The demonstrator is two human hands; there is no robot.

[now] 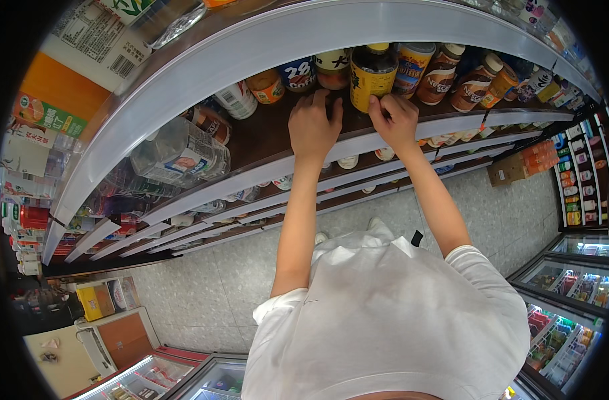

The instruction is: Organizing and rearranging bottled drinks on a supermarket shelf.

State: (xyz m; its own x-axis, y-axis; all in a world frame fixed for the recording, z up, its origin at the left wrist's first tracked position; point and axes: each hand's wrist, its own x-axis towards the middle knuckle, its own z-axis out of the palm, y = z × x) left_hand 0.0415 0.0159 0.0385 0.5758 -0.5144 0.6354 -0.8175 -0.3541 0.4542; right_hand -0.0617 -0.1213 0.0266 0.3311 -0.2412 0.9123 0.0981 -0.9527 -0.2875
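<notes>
On a brown shelf board stands a dark bottle with a yellow label and yellow cap (374, 75). My right hand (394, 117) is at its lower right front, fingers curled, thumb near the label; whether it grips the bottle I cannot tell. My left hand (314, 120) rests at the shelf in front of a bottle with a pale label (333, 70), its fingers bent and thumb apart, with nothing seen in it. Left of that stand a blue-labelled container (298, 75) and an orange-labelled jar (266, 87). To the right are a blue and orange can (414, 67) and brown Nescafé bottles (438, 75).
A white shelf edge (354, 145) runs below my hands; another (364, 22) curves above. A large clear plastic bottle (184, 150) lies to the left. Lower shelves hold more drinks. A cardboard box (507, 170) stands on the floor; glass-door coolers (559, 280) are behind me.
</notes>
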